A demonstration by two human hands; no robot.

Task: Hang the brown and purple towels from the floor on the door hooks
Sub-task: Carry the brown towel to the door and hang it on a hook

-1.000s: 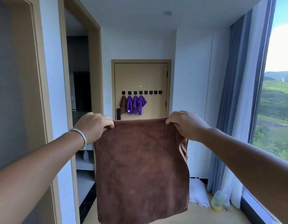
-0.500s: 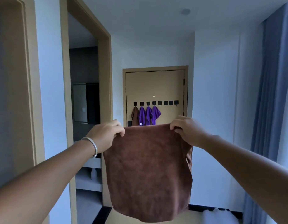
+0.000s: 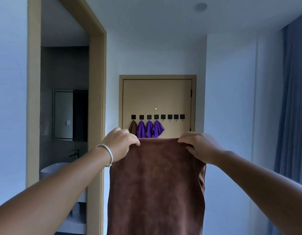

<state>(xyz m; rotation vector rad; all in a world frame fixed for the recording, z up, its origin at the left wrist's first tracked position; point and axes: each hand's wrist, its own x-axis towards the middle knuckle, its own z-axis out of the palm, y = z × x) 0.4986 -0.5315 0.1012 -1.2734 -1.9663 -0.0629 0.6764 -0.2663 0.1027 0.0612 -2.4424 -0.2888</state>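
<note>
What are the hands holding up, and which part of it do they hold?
A brown towel. The left hand pinches its top left corner and the right hand its top right corner, so it hangs down spread flat.

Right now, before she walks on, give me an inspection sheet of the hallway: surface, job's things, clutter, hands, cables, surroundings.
Surface: floor out of view.
Job's things: brown towel held spread, hanging down; door shut, eight hooks; one hung brown towel and three purple towels on the left four, right four bare.
Clutter: nothing seen.
Hands: left hand and right hand each grip a top corner of the towel.
Cables: nothing seen.
Surroundings: bathroom doorway left, blue curtain right.
</note>
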